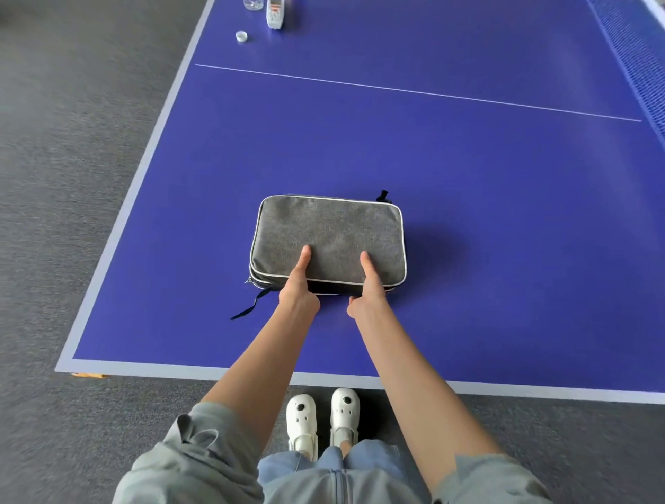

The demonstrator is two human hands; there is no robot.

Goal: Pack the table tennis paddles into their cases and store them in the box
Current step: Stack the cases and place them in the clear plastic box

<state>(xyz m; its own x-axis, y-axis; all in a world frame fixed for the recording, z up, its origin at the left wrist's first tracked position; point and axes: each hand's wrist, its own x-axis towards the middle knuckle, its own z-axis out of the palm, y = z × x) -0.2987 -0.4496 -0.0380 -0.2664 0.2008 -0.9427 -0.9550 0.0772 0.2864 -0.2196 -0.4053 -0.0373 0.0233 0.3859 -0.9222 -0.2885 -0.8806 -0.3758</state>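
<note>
Near the close end of the blue table tennis table (467,216), seen from the head camera: 1 grey paddle case (327,237), rectangular with pale piping, lying flat and well inside the white border line. Gripped at its near long edge by both hands. Left hand (298,284) with thumb laid flat on the grey top, fingers tucked under the edge and hidden. Right hand (369,287) the same, thumb on top, fingers out of sight beneath except for a knuckle or 2 at the side. Hands side by side, apart, each clamped on the case. Dark zipper band along the near edge, partly hidden by the hands; open or zipped, cannot tell. Dark strap (252,305) trailing from the near left corner onto the table; small dark pull tab (383,196) poking up at the far right corner. Contents of the case not visible.

Far left corner of the table: small white cap (241,36), a clear container (253,4) cut off by the top edge, and a blurred white and orange object (275,14), also cut off, not identifiable. Blue net (637,61) at the right edge, partly out of frame. Below the table edge: 2 white shoes (322,417) on grey carpet (72,180).
</note>
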